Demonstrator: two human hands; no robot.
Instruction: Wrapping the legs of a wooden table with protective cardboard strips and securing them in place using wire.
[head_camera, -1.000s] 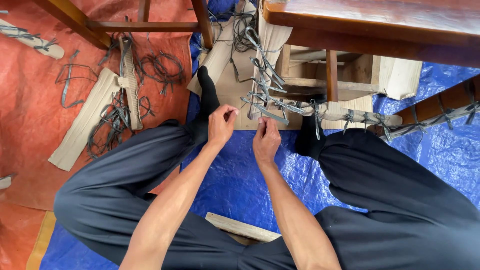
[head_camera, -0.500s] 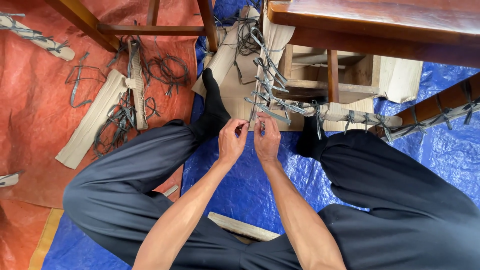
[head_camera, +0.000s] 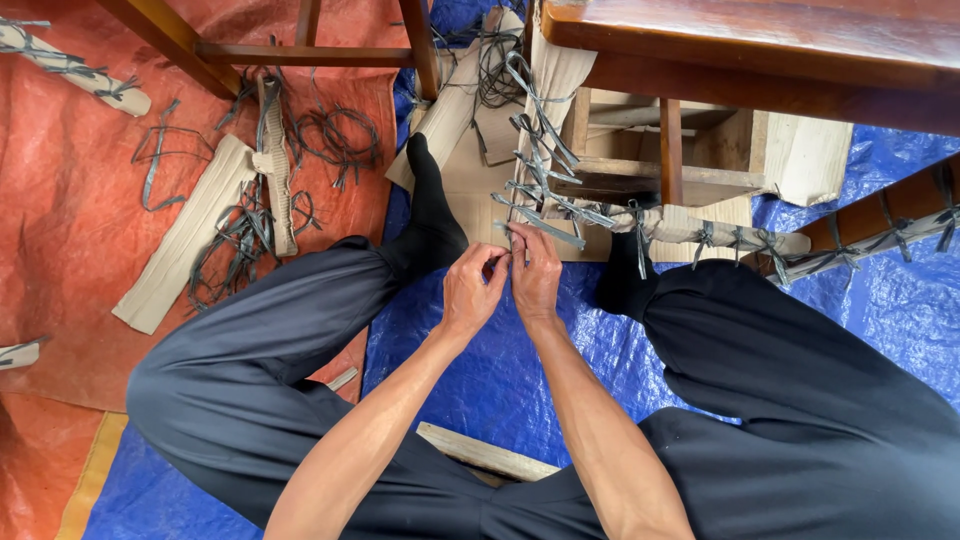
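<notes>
My left hand (head_camera: 471, 288) and my right hand (head_camera: 535, 272) meet fingertip to fingertip at the lower end of a cardboard-wrapped furniture leg (head_camera: 545, 120). Both pinch a grey plastic strap (head_camera: 540, 222) that is knotted around the cardboard. More grey straps are tied in a row up the wrapped leg and along a second wrapped bar (head_camera: 715, 232) to the right. I sit with legs apart, black socks on either side of the wrapped leg.
A dark wooden tabletop (head_camera: 760, 45) overhangs at the upper right. Loose cut straps (head_camera: 325, 135) and cardboard strips (head_camera: 185, 230) lie on the orange tarp to the left. A wooden chair frame (head_camera: 300, 50) stands at the top. Blue tarp (head_camera: 480, 360) lies beneath me.
My hands came together from slightly apart and closed on the strap at the leg's lower end. The view shifted a little.
</notes>
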